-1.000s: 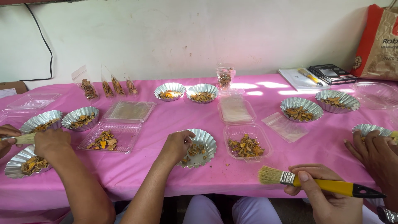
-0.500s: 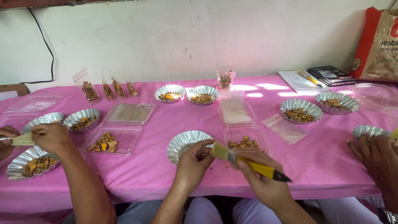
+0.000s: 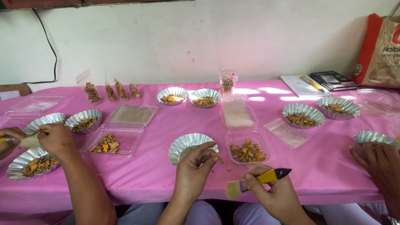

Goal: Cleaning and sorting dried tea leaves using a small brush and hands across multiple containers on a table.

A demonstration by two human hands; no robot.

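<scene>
Two hands worked: your right hand [image 3: 277, 193] gripped the brush [image 3: 258, 180], bristles pointing left; your left hand [image 3: 196, 166] pinched the foil dish [image 3: 187, 146].

A long table wears a bright pink cloth [image 3: 325, 166]. Near the back sit two shiny foil cups [image 3: 172, 95] of dry orange-brown bits, and a small clear glass jar [image 3: 226, 83]. Four thin clear bags [image 3: 110, 89] stand up by the white wall [image 3: 187, 37]. A flat clear plastic tray [image 3: 109, 141] holds more bits — its lid [image 3: 132, 114] lies just behind it. Far right — a black gadget [image 3: 333, 80] on a white notebook [image 3: 296, 85], near a brown paper bag [image 3: 381, 54].
</scene>
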